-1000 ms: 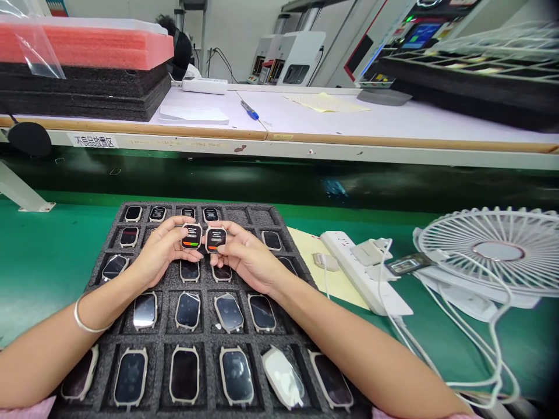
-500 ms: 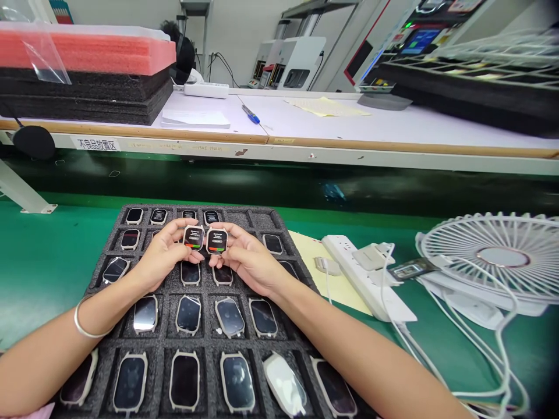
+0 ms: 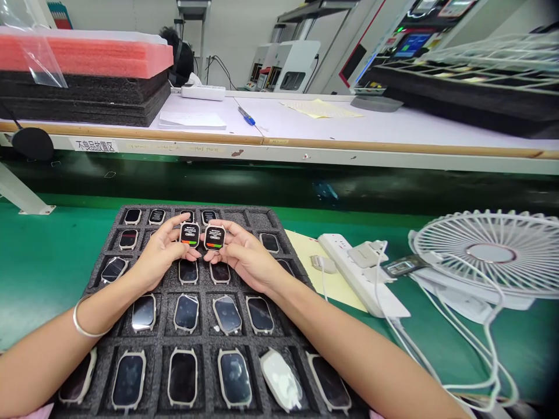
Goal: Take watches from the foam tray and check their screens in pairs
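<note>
A black foam tray (image 3: 105, 278) with several pockets lies in front of me on the green mat, and most pockets hold a smartwatch body with a dark screen. My left hand (image 3: 159, 253) pinches one watch body (image 3: 190, 234) whose screen is lit with red and green bars. My right hand (image 3: 244, 256) grips a second lit watch body (image 3: 214, 238) right beside it. Both watches are held just above the tray's upper middle rows, screens facing me. A silver bangle (image 3: 82, 323) circles my left wrist.
A white power strip (image 3: 353, 270) with plugs and cables lies right of the tray on a yellow sheet (image 3: 314, 256). A white fan (image 3: 489, 256) lies flat at far right. Behind runs a white bench (image 3: 393, 125) with stacked pink and black foam (image 3: 87, 75) and a blue pen (image 3: 246, 116).
Both hands keep hold of the two lit watches in nearly the same spot; the view shifted slightly. Nothing was picked up or put down.
</note>
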The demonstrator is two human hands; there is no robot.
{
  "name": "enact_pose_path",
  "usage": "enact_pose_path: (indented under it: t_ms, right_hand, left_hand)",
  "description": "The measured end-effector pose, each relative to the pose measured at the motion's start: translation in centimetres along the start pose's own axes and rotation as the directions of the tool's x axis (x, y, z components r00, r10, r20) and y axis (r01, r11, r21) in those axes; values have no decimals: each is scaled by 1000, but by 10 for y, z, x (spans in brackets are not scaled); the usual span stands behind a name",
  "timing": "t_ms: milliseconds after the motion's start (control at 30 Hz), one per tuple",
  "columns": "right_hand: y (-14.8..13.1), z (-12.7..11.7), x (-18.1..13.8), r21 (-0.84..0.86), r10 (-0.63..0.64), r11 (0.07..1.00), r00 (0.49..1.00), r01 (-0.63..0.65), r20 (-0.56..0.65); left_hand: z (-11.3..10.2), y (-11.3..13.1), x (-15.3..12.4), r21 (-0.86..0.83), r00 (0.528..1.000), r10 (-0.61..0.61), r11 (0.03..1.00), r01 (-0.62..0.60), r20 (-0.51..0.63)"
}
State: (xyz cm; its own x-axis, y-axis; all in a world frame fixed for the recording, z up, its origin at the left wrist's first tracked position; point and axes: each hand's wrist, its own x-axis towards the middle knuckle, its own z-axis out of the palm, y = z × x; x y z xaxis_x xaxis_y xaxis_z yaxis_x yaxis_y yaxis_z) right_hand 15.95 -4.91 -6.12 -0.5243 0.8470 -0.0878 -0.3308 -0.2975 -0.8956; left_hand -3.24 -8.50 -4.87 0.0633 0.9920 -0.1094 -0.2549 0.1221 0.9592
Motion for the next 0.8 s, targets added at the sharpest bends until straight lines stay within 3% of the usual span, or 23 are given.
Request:
enact_pose_path:
  t_ms: [800]
  right_hand:
    - [1,-1,0,-14,-25,1000,999,25,21]
  left_hand:
    - [0,-3,3,63,998,59,996,-61,29]
